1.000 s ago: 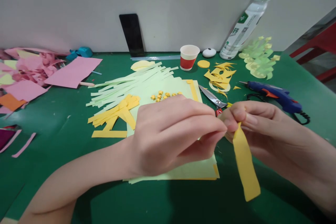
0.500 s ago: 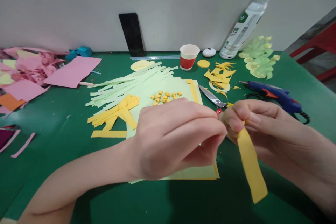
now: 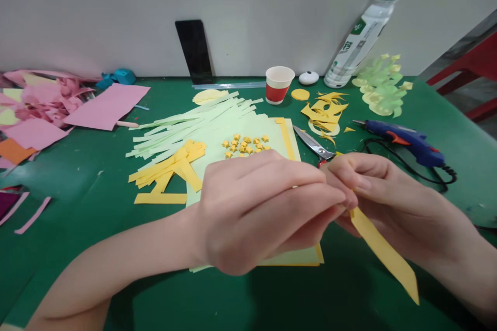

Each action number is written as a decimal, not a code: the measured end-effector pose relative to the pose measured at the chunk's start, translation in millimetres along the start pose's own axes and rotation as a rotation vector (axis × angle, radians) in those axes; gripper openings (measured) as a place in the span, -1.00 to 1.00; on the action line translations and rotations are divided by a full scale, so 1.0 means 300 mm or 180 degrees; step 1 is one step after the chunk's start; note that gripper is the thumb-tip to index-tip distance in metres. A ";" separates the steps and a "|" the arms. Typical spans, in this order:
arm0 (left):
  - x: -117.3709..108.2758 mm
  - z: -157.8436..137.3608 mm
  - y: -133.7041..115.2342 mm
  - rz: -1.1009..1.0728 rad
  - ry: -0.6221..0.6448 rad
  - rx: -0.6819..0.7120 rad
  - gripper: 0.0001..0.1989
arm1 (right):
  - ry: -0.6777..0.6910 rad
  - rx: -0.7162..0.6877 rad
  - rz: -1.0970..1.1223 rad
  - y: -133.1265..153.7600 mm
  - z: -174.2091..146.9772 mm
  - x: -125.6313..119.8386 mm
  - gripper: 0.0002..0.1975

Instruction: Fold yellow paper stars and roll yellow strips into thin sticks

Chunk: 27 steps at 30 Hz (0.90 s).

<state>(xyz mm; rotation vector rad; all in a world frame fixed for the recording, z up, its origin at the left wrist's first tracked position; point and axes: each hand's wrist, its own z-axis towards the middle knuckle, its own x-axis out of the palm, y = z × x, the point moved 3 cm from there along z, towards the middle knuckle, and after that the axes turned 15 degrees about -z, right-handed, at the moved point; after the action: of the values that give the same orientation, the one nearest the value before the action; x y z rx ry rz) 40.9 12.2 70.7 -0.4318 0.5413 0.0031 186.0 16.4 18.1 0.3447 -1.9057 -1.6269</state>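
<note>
Yellow strip [image 3: 384, 249] between hands [image 3: 264, 212] [image 3: 392, 201] (tail dangling).

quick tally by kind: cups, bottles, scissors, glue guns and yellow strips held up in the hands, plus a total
Red-and-white cup: 1
Green-capped bottle: 1
Pair of scissors: 1
Blue glue gun: 1
Held yellow strip: 1
Total: 5
</note>
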 end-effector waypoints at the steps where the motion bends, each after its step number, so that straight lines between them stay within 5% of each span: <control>1: -0.001 0.000 -0.003 0.0027 0.0014 -0.0001 -0.93 | -0.0003 0.0005 0.0001 -0.002 0.002 0.000 -0.85; 17: -0.013 -0.016 -0.008 0.0551 0.0473 0.0088 -0.88 | -0.0362 -0.0030 -0.0122 -0.006 0.014 0.004 -0.87; 23: -0.002 -0.020 -0.003 0.0685 0.0323 0.0361 -0.87 | -0.0495 0.0004 -0.0107 0.002 0.010 0.001 -0.86; 27: 0.033 -0.042 0.033 0.0435 0.0387 0.0074 -0.73 | -0.0332 -0.0265 -0.0136 0.021 0.005 -0.002 -0.89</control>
<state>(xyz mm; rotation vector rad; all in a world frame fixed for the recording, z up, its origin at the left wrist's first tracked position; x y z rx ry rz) 42.0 15.0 52.2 -0.3731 0.6891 0.1022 186.6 19.3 23.8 0.2727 -1.9114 -1.7780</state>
